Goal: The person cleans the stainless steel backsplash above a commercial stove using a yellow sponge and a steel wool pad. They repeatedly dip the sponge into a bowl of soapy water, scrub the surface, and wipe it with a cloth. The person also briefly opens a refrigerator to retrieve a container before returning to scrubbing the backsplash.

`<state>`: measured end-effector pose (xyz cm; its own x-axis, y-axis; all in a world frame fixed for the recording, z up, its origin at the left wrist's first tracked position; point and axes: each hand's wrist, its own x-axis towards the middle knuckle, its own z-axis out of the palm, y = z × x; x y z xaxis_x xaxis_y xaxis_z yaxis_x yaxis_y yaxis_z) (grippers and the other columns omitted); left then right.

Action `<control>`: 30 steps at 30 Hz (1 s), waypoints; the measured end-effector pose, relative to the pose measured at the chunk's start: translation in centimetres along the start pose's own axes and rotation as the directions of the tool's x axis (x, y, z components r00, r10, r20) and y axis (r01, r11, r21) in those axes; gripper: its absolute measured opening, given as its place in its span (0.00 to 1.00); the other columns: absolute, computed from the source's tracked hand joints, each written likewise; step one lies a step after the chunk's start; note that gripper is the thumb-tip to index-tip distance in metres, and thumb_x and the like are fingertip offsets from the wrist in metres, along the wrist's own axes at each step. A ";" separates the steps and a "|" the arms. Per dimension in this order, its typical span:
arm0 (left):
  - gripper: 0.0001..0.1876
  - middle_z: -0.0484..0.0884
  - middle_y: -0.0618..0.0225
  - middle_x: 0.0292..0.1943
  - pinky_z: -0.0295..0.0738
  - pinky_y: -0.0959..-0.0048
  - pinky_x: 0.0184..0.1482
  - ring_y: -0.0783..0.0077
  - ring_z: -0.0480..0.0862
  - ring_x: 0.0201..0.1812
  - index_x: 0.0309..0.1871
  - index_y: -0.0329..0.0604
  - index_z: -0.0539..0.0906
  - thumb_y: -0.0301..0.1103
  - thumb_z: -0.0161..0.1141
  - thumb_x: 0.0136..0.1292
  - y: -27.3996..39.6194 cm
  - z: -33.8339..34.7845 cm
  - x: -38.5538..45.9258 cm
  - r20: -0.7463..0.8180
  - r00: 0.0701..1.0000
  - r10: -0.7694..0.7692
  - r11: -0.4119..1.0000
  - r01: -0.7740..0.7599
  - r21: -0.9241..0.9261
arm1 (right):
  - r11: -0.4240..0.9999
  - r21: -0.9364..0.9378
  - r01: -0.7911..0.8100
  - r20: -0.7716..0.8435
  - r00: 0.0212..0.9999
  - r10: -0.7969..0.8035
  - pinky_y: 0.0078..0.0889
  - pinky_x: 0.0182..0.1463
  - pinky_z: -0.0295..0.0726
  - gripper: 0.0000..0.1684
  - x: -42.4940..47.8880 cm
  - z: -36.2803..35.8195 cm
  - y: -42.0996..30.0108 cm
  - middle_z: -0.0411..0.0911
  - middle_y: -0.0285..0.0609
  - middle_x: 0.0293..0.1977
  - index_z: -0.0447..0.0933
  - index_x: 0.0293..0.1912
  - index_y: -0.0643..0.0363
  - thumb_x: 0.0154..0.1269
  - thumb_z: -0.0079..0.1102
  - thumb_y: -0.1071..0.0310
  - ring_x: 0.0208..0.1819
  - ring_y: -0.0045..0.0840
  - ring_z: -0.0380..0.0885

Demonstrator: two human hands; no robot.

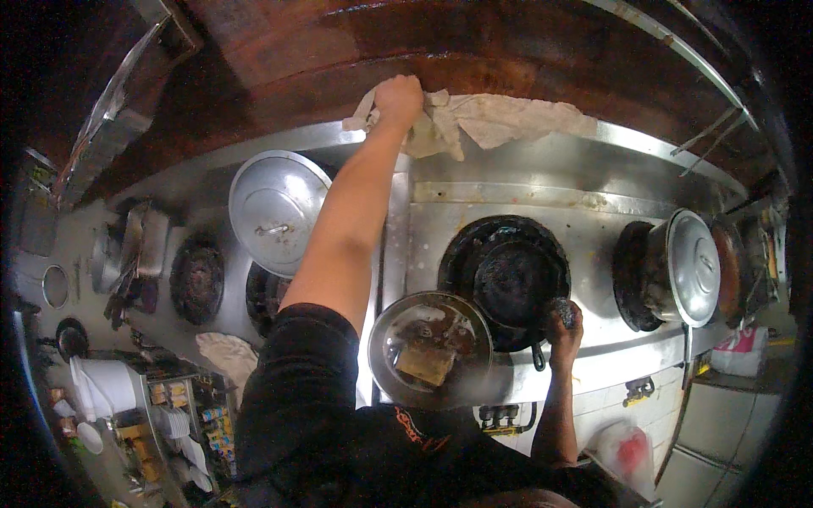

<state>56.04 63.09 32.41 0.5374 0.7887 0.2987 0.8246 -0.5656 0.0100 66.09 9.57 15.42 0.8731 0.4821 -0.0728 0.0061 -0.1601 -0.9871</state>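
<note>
My left hand (399, 100) reaches far forward and is closed on a beige cloth (508, 119) that lies bunched along the upper edge of the steel backsplash. With its fingers around a grey metal scouring pad (563, 312), my right hand (569, 327) is at the right rim of a black pan (517, 279) on the stove. Just in front of that pan, a round metal bowl (380, 362) holds murky, sudsy liquid and a yellowish sponge-like block (424, 364). Below my left forearm a round metal lid (279, 203) with a handle covers part of a burner.
A lidded metal pot (664, 273) stands at a burner on the right. Another black burner (197, 279) and metal trays (145, 238) are on the left. A second cloth (227, 355) hangs near the stove's front edge. Gas valves (502, 418) sit on the front panel.
</note>
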 end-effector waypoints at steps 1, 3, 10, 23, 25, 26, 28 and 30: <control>0.13 0.86 0.52 0.42 0.80 0.56 0.47 0.54 0.86 0.44 0.40 0.41 0.87 0.37 0.55 0.64 0.1 -0.4 0.1 0.012 1.000 0.013 1.000 -0.013 0.012 | 1.000 -0.001 -0.009 0.023 1.000 0.009 0.19 0.33 0.74 0.24 -0.4 0.0 -1.3 0.78 0.37 0.41 0.72 0.57 0.59 0.62 0.63 0.68 0.35 0.18 0.75; 0.13 0.86 0.51 0.42 0.80 0.56 0.49 0.53 0.86 0.45 0.40 0.41 0.87 0.37 0.56 0.63 -0.6 0.1 -0.2 -0.118 0.991 0.065 0.997 -0.061 0.038 | 1.000 0.003 -0.024 0.071 0.997 0.024 0.19 0.34 0.75 0.24 -1.6 0.1 -3.8 0.78 0.37 0.41 0.72 0.57 0.59 0.61 0.63 0.68 0.35 0.18 0.75; 0.16 0.84 0.49 0.46 0.76 0.56 0.56 0.48 0.82 0.49 0.43 0.37 0.86 0.39 0.57 0.62 -0.9 -0.9 -2.9 -0.078 0.997 -0.010 0.998 0.005 -0.067 | 0.999 -0.016 -0.049 0.050 0.997 0.050 0.17 0.27 0.71 0.25 -1.8 -0.1 -2.4 0.78 0.36 0.36 0.71 0.58 0.59 0.61 0.64 0.66 0.28 0.15 0.73; 0.21 0.79 0.49 0.51 0.72 0.53 0.57 0.43 0.75 0.54 0.59 0.41 0.76 0.34 0.60 0.62 -5.9 -2.4 -15.1 -0.376 0.926 -0.021 0.826 -0.195 -0.528 | 0.946 -0.048 0.322 0.076 0.945 -0.318 0.40 0.67 0.63 0.28 2.1 8.8 -8.5 0.71 0.50 0.58 0.71 0.61 0.62 0.61 0.63 0.68 0.62 0.39 0.67; 0.22 0.78 0.48 0.54 0.70 0.56 0.61 0.44 0.75 0.57 0.60 0.38 0.76 0.33 0.60 0.63 -7.2 -4.1 -22.9 -0.320 0.946 -0.046 0.815 -0.150 -0.560 | 0.812 -0.153 0.563 0.145 0.826 -0.545 0.44 0.67 0.64 0.28 5.5 11.6 -10.1 0.70 0.53 0.59 0.72 0.60 0.60 0.60 0.63 0.69 0.62 0.44 0.68; 0.22 0.78 0.48 0.55 0.68 0.56 0.62 0.45 0.75 0.58 0.60 0.38 0.75 0.32 0.61 0.63 -8.9 -3.6 -27.2 -0.238 0.971 -0.039 0.835 -0.100 -0.542 | 0.650 -0.274 0.709 0.234 0.705 -0.670 0.46 0.67 0.65 0.29 7.6 13.5 -11.7 0.69 0.54 0.60 0.72 0.60 0.58 0.59 0.63 0.69 0.62 0.47 0.68; 0.23 0.77 0.48 0.54 0.67 0.54 0.63 0.46 0.75 0.57 0.61 0.38 0.76 0.31 0.63 0.62 -12.2 -1.8 -36.9 -0.223 0.969 -0.102 0.879 -0.018 -0.477 | 0.383 -0.359 0.851 0.356 0.504 -0.787 0.46 0.67 0.65 0.37 10.9 18.9 -15.6 0.70 0.54 0.60 0.67 0.65 0.58 0.55 0.67 0.69 0.62 0.49 0.67; 0.25 0.74 0.48 0.57 0.65 0.55 0.63 0.45 0.72 0.60 0.62 0.38 0.75 0.32 0.64 0.61 -15.6 -0.3 -45.7 -0.151 0.966 -0.211 0.861 0.111 -0.496 | 0.121 -0.097 0.988 0.204 0.138 -0.969 0.49 0.66 0.66 0.37 15.8 24.6 -18.8 0.71 0.52 0.58 0.71 0.63 0.54 0.51 0.67 0.70 0.62 0.49 0.67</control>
<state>18.60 35.81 18.89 0.3179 0.8446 0.4307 0.6822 -0.5193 0.5148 67.72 41.39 29.33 0.0156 0.3973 0.9176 0.9105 0.3737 -0.1773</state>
